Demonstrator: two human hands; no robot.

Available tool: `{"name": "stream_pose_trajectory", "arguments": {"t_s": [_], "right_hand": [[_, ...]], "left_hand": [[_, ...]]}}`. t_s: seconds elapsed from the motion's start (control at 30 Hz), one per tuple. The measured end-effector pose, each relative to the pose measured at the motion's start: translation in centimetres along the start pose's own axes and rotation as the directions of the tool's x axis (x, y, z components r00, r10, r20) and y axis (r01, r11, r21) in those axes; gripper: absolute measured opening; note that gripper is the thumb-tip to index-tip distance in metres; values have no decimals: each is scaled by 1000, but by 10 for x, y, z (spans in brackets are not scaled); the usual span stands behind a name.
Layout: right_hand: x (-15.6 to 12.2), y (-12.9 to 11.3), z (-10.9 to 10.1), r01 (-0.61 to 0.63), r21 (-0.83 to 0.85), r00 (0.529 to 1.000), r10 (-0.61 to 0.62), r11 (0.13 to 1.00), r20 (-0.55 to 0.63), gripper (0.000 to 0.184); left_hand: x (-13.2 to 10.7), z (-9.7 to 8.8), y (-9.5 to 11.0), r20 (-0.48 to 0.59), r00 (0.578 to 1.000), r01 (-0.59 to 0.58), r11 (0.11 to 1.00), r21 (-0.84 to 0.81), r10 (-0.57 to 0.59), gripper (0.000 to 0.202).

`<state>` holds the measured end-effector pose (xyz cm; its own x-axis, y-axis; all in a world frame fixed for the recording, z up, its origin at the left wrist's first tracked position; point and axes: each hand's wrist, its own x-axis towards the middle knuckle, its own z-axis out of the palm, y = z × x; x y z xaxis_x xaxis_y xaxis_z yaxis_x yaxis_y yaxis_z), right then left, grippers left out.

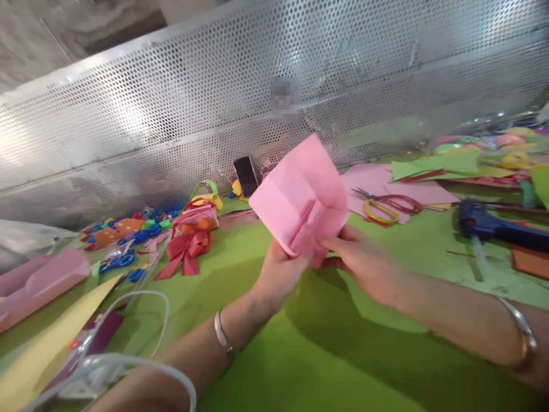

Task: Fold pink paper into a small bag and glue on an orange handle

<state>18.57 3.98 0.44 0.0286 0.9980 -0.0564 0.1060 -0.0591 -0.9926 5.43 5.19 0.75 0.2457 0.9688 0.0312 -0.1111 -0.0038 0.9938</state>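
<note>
Fingers (337, 244) of both hands (281, 274) (371, 263) clamp folded pink paper (291, 194), one corner pointing upward, long axis unclear.

A paper-craft workspace as I view it remotely, a green surface (253, 366) strewn with coloured sheets (454, 165), folded pink paper (283, 191), a red bow (189, 252), red-handled scissors (407, 202), a dark blue glue gun (476, 222), a perforated metal panel (193, 97) standing behind.

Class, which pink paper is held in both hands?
The folded pink paper, gripped by the left hand and right hand. The flat pink paper at right and curved pink paper at far left touch neither hand.
</note>
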Motion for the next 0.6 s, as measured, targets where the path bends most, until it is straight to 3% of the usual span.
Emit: {"name": "stream_pose_trajectory", "arguments": {"t_s": [0.13, 0.27, 0.43, 0.6], "right_hand": [[12, -5, -13, -59, 51, 997, 62, 997, -51, 18], [28, 0, -25, -39, -33, 991, 34, 999, -131, 21], [31, 9, -24, -30, -208, 983, -9, 978, -183, 18], [29, 16, -20, -28, -370, 977, -52, 928, -206, 13]], "left_hand": [[11, -13, -6, -107, 994, 33, 999, 12, -31, 33], [19, -19, -12, -222, 975, 36, 998, 46, -25, 39], [28, -28, -20, -394, 918, -7, 995, 97, 45, 24], [34, -38, -25, -410, 910, -13, 993, 117, 60, 20]]}}
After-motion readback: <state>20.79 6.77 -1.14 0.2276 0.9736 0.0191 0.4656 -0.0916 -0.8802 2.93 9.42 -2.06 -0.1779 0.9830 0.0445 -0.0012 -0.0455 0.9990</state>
